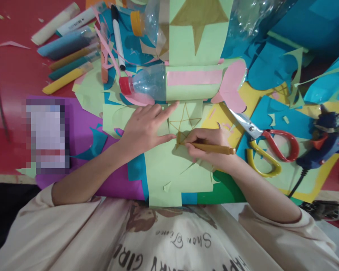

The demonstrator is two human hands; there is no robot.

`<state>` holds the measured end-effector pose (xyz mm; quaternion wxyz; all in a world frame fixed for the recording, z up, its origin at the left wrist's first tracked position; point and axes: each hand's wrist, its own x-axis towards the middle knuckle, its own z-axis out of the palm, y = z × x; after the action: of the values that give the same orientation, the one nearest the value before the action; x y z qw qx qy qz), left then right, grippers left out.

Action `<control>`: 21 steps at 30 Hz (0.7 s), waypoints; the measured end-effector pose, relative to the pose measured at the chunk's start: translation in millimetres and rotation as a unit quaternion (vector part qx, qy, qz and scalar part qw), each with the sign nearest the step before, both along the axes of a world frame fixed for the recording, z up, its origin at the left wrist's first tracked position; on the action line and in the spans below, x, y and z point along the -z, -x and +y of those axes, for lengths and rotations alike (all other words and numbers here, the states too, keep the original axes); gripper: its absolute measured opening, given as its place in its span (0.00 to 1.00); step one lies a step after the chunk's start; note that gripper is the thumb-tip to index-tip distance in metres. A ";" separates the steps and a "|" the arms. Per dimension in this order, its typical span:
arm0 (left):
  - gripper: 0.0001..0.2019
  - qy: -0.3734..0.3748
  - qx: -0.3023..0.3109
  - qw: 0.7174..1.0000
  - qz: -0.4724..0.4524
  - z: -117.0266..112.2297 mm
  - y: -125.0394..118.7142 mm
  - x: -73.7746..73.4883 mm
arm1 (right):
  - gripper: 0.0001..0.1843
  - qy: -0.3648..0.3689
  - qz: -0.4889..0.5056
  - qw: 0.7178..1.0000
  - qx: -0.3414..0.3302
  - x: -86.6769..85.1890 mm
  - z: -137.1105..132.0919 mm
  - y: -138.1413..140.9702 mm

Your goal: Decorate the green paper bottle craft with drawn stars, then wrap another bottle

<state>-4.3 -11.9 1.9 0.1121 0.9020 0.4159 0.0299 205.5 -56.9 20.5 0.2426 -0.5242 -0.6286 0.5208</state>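
Note:
My left hand (147, 126) lies flat with fingers spread on a light green paper sheet (166, 169), holding it down. My right hand (207, 145) is closed on an ochre marker (214, 148), with the tip touching the paper at the lower left of a star outline (185, 122) drawn in the same colour. Both hands rest side by side on the sheet.
Scissors (267, 145) with red and yellow handles lie to the right, beside a blue glue gun (324, 143). A plastic bottle (147, 84) wrapped in green and pink paper lies above the hands. Several markers (70, 62) and coloured paper scraps cover the red table (14, 75).

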 end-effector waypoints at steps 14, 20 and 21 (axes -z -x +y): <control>0.35 0.011 -0.003 1.000 0.007 -0.7 -1.2 -2.6 | 0.07 -0.040 -0.025 0.992 0.117 12.5 0.0 -0.6; 0.35 0.007 -0.005 1.000 0.013 -0.6 -0.6 -1.4 | 0.07 -0.039 -0.031 0.994 0.098 11.8 -0.4 -1.3; 0.36 0.005 -0.004 1.000 0.014 -0.6 -0.4 -1.1 | 0.07 -0.030 -0.029 0.995 0.093 10.5 -0.2 -1.0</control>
<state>-3.9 -12.5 3.1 0.1110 0.9001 0.4210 0.0154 206.5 -57.1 10.0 0.2874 -0.5875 -0.5995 0.4614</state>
